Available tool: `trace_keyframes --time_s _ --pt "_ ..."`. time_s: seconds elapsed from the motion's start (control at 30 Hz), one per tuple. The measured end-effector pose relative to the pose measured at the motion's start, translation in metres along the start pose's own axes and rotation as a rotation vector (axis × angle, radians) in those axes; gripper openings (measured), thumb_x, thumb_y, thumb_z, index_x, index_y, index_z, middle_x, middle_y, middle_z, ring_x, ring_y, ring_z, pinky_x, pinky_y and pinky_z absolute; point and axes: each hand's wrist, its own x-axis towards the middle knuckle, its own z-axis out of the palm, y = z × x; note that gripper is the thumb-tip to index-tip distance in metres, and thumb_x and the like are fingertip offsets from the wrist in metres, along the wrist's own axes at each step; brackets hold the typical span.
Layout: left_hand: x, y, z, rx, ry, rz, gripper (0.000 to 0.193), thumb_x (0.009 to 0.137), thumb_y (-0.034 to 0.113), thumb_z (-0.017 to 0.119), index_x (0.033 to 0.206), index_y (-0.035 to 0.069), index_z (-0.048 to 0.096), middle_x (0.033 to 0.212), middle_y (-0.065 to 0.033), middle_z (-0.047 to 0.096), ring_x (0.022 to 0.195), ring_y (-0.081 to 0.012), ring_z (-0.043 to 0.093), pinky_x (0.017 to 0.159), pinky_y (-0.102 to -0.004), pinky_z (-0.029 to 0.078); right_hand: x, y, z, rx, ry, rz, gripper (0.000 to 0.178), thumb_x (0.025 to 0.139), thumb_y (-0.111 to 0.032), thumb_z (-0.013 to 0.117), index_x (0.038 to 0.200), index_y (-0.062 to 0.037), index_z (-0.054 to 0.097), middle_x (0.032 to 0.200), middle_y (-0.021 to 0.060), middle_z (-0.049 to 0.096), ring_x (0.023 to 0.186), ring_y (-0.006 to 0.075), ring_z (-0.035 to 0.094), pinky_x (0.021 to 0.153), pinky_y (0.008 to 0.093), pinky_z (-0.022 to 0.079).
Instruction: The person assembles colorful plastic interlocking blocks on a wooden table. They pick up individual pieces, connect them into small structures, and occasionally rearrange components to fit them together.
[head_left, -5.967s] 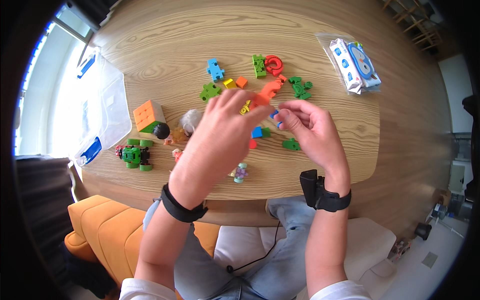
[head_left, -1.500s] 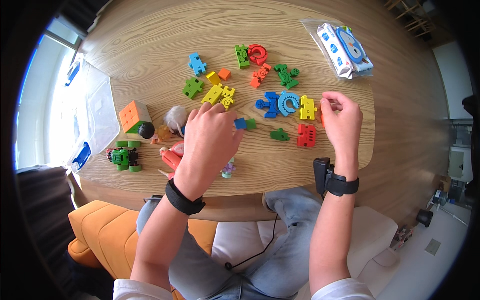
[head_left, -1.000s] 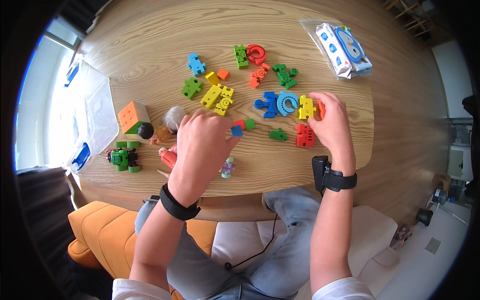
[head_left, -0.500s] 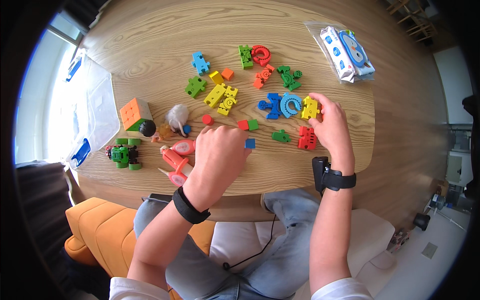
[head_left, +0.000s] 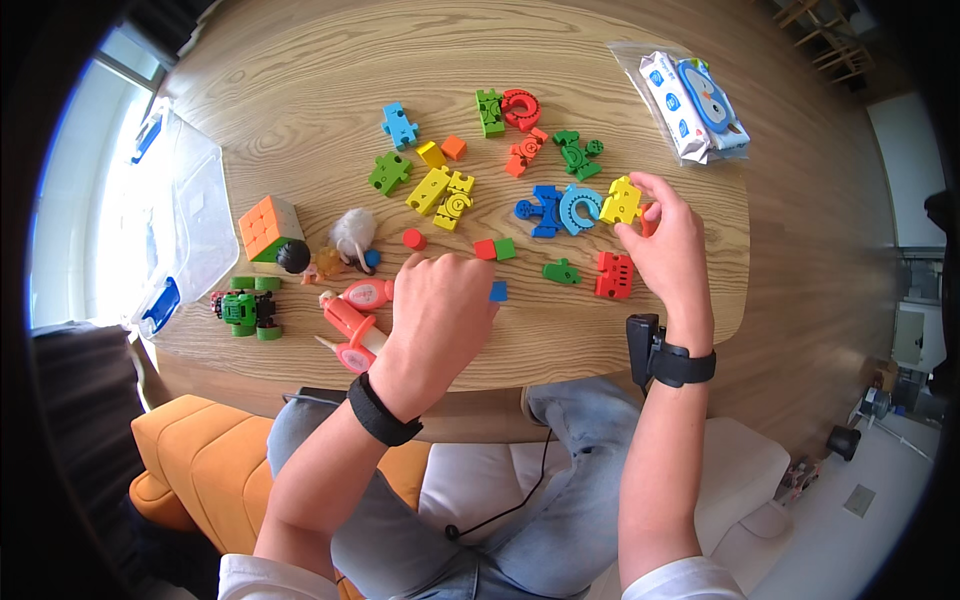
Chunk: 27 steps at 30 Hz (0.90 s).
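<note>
Bare wood (head_left: 726, 235) parts right grip (head_left: 664, 238), pinching yellow piece (head_left: 619, 204), from table edge (head_left: 743, 270); left grip's (head_left: 440, 318) state unclear.

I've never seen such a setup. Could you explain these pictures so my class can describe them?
There is no machine: one wide fisheye camera on a person's head looks down at their bare left hand and right hand. On the wooden table lie coloured puzzle pieces, a twisty cube, a green toy car and a wrapped packet. The right hand pinches a yellow puzzle piece, with an orange-red piece beside it. The left hand partly covers a blue block; its fingertips are hidden, so its grip can't be told.
</note>
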Motion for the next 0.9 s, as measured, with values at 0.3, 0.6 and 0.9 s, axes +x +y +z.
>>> trace_keyframes --time_s 0.3,0.6,0.9 --pt "0.009 -0.025 -0.034 -0.274 0.027 -0.140 0.034 0.081 0.024 0.085 0.109 0.005 0.079 0.075 -0.0131 0.068 0.071 -0.0346 0.067 0.071 -0.0464 0.056 -0.005 -0.012 0.001 0.081 0.035 -0.120 0.057 0.077 -0.004 0.083 0.131 -0.0076 0.066 0.117 0.0141 0.074 0.091 0.0274 0.066 0.086 0.0413 0.057" --pt "0.011 -0.036 0.001 0.079 0.271 0.021 0.020 0.094 0.010 0.066 0.112 0.003 0.072 0.127 -0.0116 0.061 0.117 -0.0362 0.051 0.098 -0.0497 0.045 -0.005 -0.023 0.009 0.134 0.035 -0.202 0.061 0.075 -0.004 0.084 0.132 -0.0066 0.065 0.121 0.0120 0.075 0.089 0.0249 0.062 0.086 0.0390 0.056" --pt "0.005 -0.024 0.005 0.068 0.165 0.034 0.046 0.091 0.003 0.061 0.136 0.010 0.064 0.134 -0.0098 0.061 0.119 -0.0369 0.048 0.097 -0.0508 0.043 -0.005 -0.022 0.011 0.134 0.042 -0.233 0.062 0.074 -0.005 0.086 0.132 -0.0067 0.065 0.117 0.0126 0.075 0.088 0.0247 0.063 0.084 0.0394 0.056"
